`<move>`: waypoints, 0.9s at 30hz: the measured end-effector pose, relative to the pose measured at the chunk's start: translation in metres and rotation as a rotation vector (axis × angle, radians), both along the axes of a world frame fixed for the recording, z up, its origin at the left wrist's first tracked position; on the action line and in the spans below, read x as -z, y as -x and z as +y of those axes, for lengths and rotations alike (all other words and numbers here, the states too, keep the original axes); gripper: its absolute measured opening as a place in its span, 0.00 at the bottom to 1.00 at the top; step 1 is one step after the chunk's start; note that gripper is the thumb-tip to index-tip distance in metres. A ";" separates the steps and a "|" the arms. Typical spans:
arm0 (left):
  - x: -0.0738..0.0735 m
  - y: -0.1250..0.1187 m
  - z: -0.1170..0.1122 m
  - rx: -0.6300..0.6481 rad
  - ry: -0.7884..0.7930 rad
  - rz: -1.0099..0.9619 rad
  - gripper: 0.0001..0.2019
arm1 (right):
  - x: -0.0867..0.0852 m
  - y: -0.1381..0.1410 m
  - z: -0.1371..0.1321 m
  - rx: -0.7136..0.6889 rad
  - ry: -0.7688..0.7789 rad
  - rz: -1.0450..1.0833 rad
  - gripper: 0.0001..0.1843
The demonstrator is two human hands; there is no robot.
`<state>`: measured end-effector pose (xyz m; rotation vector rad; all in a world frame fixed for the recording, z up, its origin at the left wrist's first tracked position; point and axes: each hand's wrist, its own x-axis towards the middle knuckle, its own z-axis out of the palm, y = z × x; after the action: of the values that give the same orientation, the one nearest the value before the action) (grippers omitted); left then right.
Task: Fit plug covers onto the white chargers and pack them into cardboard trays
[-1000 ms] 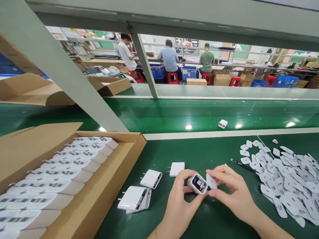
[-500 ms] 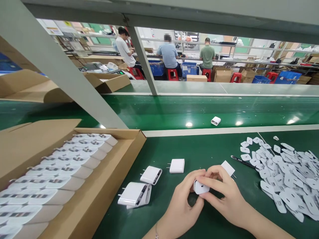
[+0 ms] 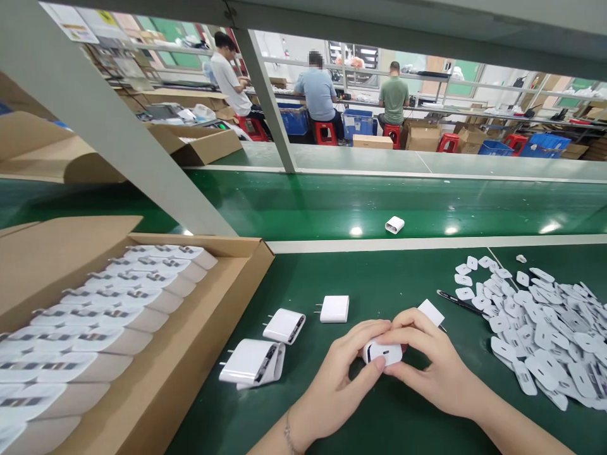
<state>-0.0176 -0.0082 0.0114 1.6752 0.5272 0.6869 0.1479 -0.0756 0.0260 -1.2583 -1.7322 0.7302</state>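
Note:
My left hand [image 3: 339, 379] and my right hand [image 3: 431, 366] both grip one white charger body [image 3: 383, 352] just above the green mat, fingers pressed on its capped end face with a slot in it. Beside my right hand lies another white charger [image 3: 430, 312]. To the left lie more chargers: one flat [image 3: 334, 309], one with its open end showing [image 3: 284, 325], and two stacked [image 3: 251, 364]. A heap of several white cover plates [image 3: 540, 328] spreads at the right.
A cardboard box [image 3: 213, 335] at the left holds rows of several uncapped chargers. Black tweezers [image 3: 458, 302] lie by the plate heap. One charger [image 3: 394, 224] lies on the green conveyor belt beyond the white line. Three people sit or stand at far benches, backs turned.
A second ago the charger's open end showed and my right hand held a loose cover plate; now the plate sits on that end and both hands press it. The conveyor charger drifted left.

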 end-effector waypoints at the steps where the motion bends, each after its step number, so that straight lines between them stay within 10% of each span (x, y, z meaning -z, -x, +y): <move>1: 0.000 0.000 0.000 0.009 -0.014 0.011 0.15 | 0.000 0.001 0.000 -0.002 -0.001 0.000 0.15; 21: -0.007 0.003 0.000 0.102 0.108 -0.080 0.15 | -0.002 -0.007 0.002 -0.093 0.054 0.118 0.16; 27: -0.013 0.005 0.000 0.035 0.246 -0.147 0.12 | 0.005 -0.014 0.012 0.203 -0.034 0.078 0.10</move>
<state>-0.0230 -0.0085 0.0249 1.3900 0.4572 0.6848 0.1620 -0.0639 0.0211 -1.3409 -1.5222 0.6201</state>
